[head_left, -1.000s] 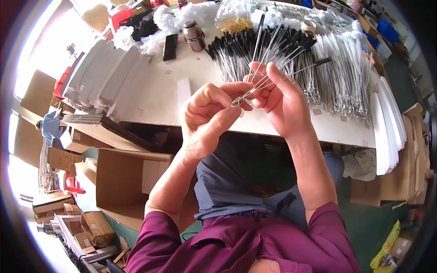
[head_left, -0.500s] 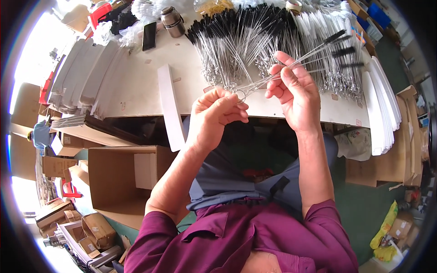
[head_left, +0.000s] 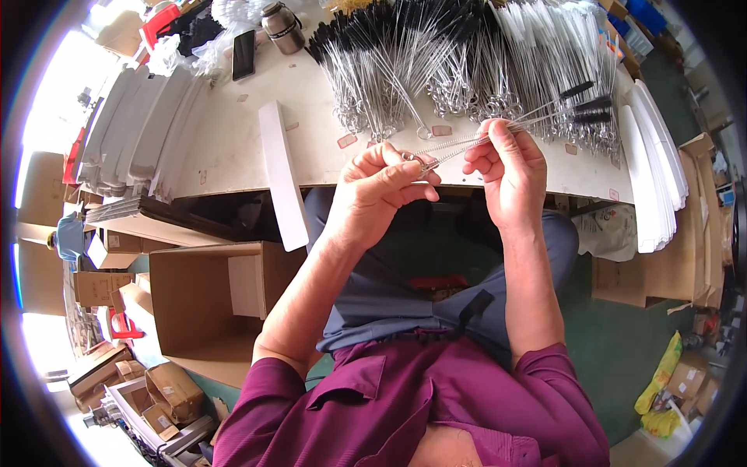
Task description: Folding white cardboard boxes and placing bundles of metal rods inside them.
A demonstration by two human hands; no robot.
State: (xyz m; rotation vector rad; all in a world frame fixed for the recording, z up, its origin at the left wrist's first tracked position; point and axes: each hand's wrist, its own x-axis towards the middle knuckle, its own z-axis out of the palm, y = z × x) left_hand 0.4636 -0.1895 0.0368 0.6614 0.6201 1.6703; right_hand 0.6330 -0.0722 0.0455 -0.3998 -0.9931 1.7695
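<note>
Between my hands runs a small bundle of thin wire brushes (head_left: 457,145) with twisted stems, ring ends and black bristle tips. My left hand (head_left: 372,191) pinches the ring ends between thumb and fingers. Farther along the stems, my right hand (head_left: 511,173) closes thumb against fingers on the wires. The black tips stick out past it to the right, fanned slightly apart. Beyond my hands, a large heap of similar black-tipped brushes (head_left: 389,66) lies on the white table (head_left: 233,148), rings toward me. White-tipped brushes (head_left: 537,39) lie to its right.
A long white card strip (head_left: 282,175) overhangs the table's front edge. Stacked white strips lie at the left (head_left: 148,132) and right (head_left: 657,171). A phone (head_left: 243,56) and a metal flask (head_left: 282,28) stand farther back. An open cardboard box (head_left: 202,311) sits below left.
My right hand's fingers have closed around the stems, where they were spread before. The bundle's black tips have drawn closer together and sit slightly lower relative to the heap.
</note>
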